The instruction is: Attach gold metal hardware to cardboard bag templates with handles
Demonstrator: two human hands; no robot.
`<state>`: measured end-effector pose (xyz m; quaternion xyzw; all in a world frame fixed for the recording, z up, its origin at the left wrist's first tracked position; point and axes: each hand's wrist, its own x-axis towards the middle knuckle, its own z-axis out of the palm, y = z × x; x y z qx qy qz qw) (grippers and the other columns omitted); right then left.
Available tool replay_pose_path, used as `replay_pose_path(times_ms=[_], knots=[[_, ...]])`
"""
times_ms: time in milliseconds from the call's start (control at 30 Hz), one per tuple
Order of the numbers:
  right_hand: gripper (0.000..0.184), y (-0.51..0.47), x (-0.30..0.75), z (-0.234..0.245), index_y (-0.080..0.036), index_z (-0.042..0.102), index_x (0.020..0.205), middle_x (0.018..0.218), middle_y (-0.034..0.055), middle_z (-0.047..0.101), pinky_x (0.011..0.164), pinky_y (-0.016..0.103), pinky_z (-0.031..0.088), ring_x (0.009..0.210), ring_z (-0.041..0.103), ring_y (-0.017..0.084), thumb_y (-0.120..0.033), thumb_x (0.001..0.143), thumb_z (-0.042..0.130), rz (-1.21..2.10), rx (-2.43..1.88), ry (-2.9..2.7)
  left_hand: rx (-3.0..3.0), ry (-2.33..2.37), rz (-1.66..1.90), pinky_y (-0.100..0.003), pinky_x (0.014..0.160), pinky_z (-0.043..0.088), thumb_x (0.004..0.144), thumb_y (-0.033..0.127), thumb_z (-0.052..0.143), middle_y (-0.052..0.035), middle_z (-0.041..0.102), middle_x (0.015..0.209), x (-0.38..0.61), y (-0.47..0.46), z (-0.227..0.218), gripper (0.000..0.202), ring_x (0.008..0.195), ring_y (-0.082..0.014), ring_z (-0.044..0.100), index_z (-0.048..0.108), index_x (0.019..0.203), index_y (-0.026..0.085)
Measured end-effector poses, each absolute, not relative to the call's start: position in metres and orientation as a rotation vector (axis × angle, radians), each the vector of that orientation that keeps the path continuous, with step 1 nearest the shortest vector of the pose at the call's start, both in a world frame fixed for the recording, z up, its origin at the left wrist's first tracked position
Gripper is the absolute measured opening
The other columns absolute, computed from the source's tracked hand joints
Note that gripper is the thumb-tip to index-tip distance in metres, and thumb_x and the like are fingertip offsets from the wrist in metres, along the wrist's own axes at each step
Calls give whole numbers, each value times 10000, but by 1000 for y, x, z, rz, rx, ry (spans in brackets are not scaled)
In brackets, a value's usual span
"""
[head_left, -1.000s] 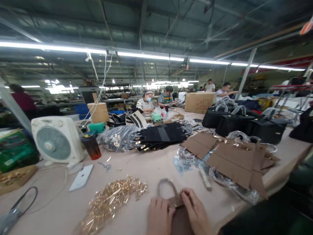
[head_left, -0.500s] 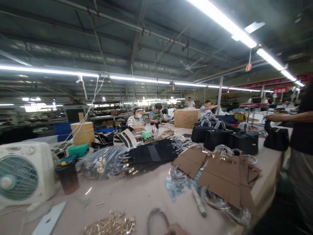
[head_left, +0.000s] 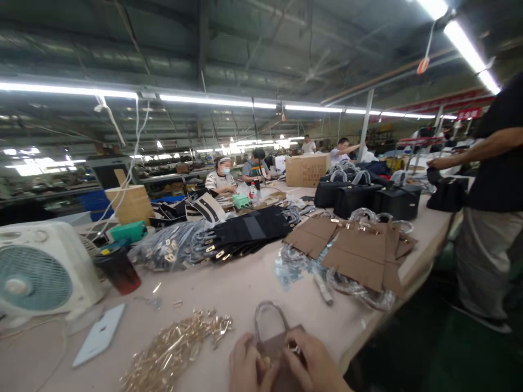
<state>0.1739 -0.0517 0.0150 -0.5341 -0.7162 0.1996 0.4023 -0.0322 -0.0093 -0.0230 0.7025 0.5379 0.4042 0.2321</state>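
At the bottom of the head view, a brown bag panel (head_left: 274,344) with a looped handle (head_left: 269,302) lies between my two hands. My left hand (head_left: 248,366) grips its left side, with thumb and fingers bent together. My right hand (head_left: 314,360) pinches the right side, and a small gold metal fitting (head_left: 293,347) shows at its fingertips. Whether that fitting is fixed to the panel I cannot tell. The panel's lower part is hidden by my hands and the frame edge. Left of my hands spreads a heap of gold metal fittings (head_left: 175,348).
Brown bag panels (head_left: 355,253) with wrapped handles lie ahead right. Black panels (head_left: 253,231) lie ahead, black bags (head_left: 357,197) farther back. A fan (head_left: 36,272), a dark cup (head_left: 118,269) and a phone (head_left: 100,335) are left. A person (head_left: 486,179) stands right, touching a black bag.
The view has tipped downward, so table things sit higher in it. Both my hands and the brown panel now show; earlier only a handle loop and part of one hand did.
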Motion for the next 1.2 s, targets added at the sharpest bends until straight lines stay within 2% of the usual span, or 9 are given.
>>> replay_pose_path(times_ms=[67,167,267,333,400,500,633,800,1200], knots=[[174,-53,173,23,-238,617,1024,877,26,696,772,302,511,797,663,182,-338,1045,476,534,-1344,-1732,1827,1429,1140,-584,1180,354,877,538,644,-189,631,1334,-35,-23,-10,395,1358,-408,509,516,652,240],[222,-51,177,32,-236,598,1027,719,-20,645,712,289,488,679,627,165,-404,1066,459,675,-1329,-1593,1566,1361,1178,-542,1206,327,911,479,672,-168,639,1344,-31,-32,12,382,1392,-374,495,482,678,244],[248,-46,181,33,-233,593,1055,715,-26,668,736,295,497,696,657,169,-446,1069,466,790,-1301,-1458,1198,1303,1282,-464,1242,302,869,341,770,-121,651,1389,-24,-32,27,274,1425,-321,490,548,752,232],[264,-42,182,32,-230,603,1079,772,-9,704,788,308,507,766,688,180,-465,1062,484,815,-1277,-1386,902,1260,1347,-420,1233,342,832,240,808,-83,682,1375,-20,-29,33,187,1418,-280,523,633,897,234],[286,-36,183,31,-227,614,1104,782,0,708,811,317,513,798,697,190,-483,1055,496,821,-1249,-1325,625,1173,1271,-427,1157,456,832,219,803,-81,747,1268,-15,-25,39,306,1296,-275,645,671,1108,239],[322,-24,183,34,-216,630,1138,774,8,695,805,321,518,802,689,199,-499,1048,506,781,-1223,-1253,361,985,908,-515,986,580,871,363,757,-158,805,1073,-3,-17,50,453,1028,-344,771,672,1262,149],[324,-6,188,42,-217,665,1160,859,31,707,809,328,528,820,679,205,-489,1028,549,676,-1218,-1237,268,755,714,-545,964,582,914,436,656,-206,809,1014,14,5,62,496,956,-372,784,705,1242,68],[263,4,202,36,-235,734,1110,1150,86,710,1023,384,501,1111,657,251,-426,1019,578,525,-1196,-1354,252,675,711,-525,1032,547,962,406,571,-197,804,1076,23,36,50,510,1006,-352,777,667,1321,58],[240,5,216,31,-237,734,1159,1089,79,720,953,376,540,1024,677,231,-364,1020,584,553,-1240,-1501,270,632,686,-514,1008,562,956,408,592,-189,798,1094,17,42,30,494,999,-340,776,655,1307,66]])
